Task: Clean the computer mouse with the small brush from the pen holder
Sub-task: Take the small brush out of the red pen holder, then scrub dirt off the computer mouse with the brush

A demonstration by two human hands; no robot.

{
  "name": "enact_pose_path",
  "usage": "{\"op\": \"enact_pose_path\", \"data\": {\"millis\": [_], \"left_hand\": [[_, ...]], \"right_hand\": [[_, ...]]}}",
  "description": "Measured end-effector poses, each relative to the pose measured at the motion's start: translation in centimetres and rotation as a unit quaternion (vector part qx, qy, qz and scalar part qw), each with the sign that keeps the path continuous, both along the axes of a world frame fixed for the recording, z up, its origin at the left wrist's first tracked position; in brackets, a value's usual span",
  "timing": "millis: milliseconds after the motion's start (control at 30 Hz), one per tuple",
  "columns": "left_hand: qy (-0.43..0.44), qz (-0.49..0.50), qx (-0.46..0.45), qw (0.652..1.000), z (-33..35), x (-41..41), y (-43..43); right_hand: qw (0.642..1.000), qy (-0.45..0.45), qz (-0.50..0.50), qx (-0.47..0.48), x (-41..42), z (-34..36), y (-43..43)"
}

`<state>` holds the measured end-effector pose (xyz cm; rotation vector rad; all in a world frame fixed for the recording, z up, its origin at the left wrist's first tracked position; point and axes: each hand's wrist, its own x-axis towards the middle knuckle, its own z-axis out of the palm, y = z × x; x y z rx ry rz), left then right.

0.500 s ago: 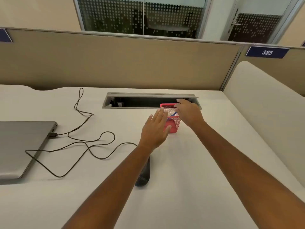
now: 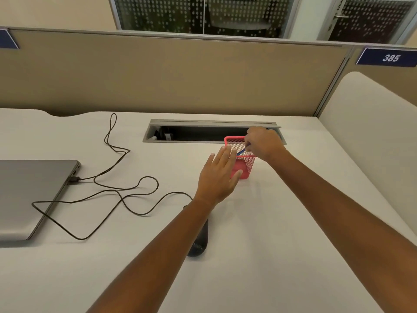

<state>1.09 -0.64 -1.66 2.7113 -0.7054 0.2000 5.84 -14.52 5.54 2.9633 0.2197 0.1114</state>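
A red mesh pen holder [image 2: 244, 168] stands on the white desk, just in front of the cable slot. My left hand [image 2: 218, 177] lies flat against its left side, fingers spread and touching the mesh. My right hand [image 2: 264, 142] is over the holder's top right rim, its fingertips pinched on a thin blue-handled brush [image 2: 241, 151] that leans inside the holder. The black computer mouse [image 2: 199, 242] lies nearer to me, mostly hidden under my left forearm.
A closed grey laptop [image 2: 33, 195] lies at the left, with a black cable [image 2: 126, 195] looping from it across the desk towards the mouse. A recessed cable slot [image 2: 191, 132] runs along the back. A beige partition [image 2: 180, 75] closes off the rear and right.
My right hand has dipped lower onto the holder's rim and its fingers have closed on the brush handle. My left hand stays against the holder.
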Motion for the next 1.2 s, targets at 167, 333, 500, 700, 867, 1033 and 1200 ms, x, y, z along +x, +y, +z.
{"op": "enact_pose_path", "data": {"millis": [167, 333, 500, 700, 867, 1033, 1200], "left_hand": [[0.009, 0.005, 0.029, 1.000, 0.7, 0.0, 0.0], [0.017, 0.023, -0.029, 0.999, 1.9, -0.7, 1.7], [0.062, 0.055, -0.173, 0.981, 1.6, -2.6, 5.9], [0.165, 0.055, -0.224, 0.959, -1.2, -5.2, 10.5], [0.223, 0.006, -0.242, 0.944, -2.5, -8.0, 12.1], [0.274, -0.010, -0.229, 0.934, -3.6, -9.7, 13.1], [0.274, -0.013, -0.192, 0.942, -4.0, -10.1, 13.4]], "right_hand": [[0.994, -0.057, -0.032, 0.091, -2.0, 3.0, -0.7], [0.953, -0.134, -0.045, 0.266, -5.6, 5.1, -2.1], [0.902, -0.174, -0.065, 0.390, -10.5, 5.3, -1.4], [0.848, -0.108, -0.128, 0.503, -13.1, 1.9, 1.0], [0.720, -0.053, -0.181, 0.668, -13.7, -1.3, 3.2], [0.590, -0.019, -0.239, 0.771, -14.1, -3.4, 5.3], [0.581, -0.006, -0.263, 0.770, -13.3, -4.2, 6.9]]}}
